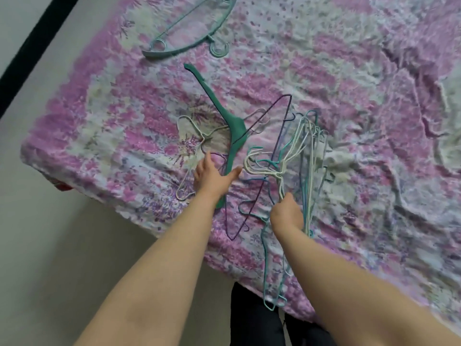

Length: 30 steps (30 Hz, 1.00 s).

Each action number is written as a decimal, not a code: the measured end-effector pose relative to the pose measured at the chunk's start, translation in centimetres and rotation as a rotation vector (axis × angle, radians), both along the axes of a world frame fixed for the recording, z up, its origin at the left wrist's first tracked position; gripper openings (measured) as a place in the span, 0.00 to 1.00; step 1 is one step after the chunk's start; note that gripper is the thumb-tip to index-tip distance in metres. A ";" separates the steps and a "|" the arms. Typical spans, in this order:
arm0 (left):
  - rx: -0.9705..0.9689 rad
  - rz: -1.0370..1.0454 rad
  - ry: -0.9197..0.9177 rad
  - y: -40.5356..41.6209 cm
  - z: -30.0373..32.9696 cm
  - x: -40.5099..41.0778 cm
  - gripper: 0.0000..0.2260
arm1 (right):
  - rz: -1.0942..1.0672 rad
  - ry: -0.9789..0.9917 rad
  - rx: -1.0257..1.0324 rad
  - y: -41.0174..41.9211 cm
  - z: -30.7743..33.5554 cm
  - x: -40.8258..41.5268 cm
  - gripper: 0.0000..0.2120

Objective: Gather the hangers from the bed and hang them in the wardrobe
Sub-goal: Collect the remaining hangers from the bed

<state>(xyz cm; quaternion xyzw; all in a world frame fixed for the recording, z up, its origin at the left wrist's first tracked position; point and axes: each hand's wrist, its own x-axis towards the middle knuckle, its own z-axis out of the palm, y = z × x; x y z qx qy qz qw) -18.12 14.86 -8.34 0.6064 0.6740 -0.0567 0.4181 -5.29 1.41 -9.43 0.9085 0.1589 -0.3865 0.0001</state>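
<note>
Several hangers lie on a bed with a pink and purple floral sheet (349, 71). My right hand (287, 213) grips a bundle of thin white, teal and blue wire hangers (299, 151) by their necks. My left hand (212, 176) is spread with straight fingers over a solid green plastic hanger (224, 116) and touches the sheet beside it. A white wire hanger (189, 136) lies to the left of that hand. A purple wire hanger (282, 126) lies between my hands. A pale teal plastic hanger (199, 28) sits farther up the bed.
The bed's near corner and edge run diagonally from the left to the bottom right, with pale floor (74, 233) beyond. A dark strip (30, 53) crosses the top left. My dark trouser legs (254, 320) show below. No wardrobe is in view.
</note>
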 end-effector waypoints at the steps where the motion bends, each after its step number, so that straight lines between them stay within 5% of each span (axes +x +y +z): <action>1: -0.016 -0.012 0.053 0.3 -0.9 -0.8 0.48 | -0.028 0.019 -0.023 -0.2 -0.8 -0.1 0.18; 6: -0.184 -0.004 0.223 0.5 -5.6 -4.7 0.55 | -0.180 0.159 0.009 -2.8 -3.9 -0.9 0.17; 10: -0.191 0.016 0.246 0.2 -6.4 -4.6 0.55 | -0.370 0.299 0.051 -3.0 -5.4 -2.8 0.45; 12: -0.243 0.032 0.134 -1.0 -7.1 -4.1 0.52 | -0.468 0.328 0.077 -2.2 -5.4 -3.5 0.52; 15: -0.284 0.112 -0.027 -3.9 -7.6 -2.7 0.46 | -0.538 0.343 0.173 -0.4 -5.7 -3.2 0.51; 21: -0.296 0.187 -0.212 -6.4 -6.8 2.1 0.21 | -0.521 0.443 0.197 2.4 -5.3 -1.5 0.56; 30: -0.377 0.361 -0.549 0.7 -6.6 5.1 0.17 | -0.530 0.312 0.374 8.6 -4.3 0.4 0.54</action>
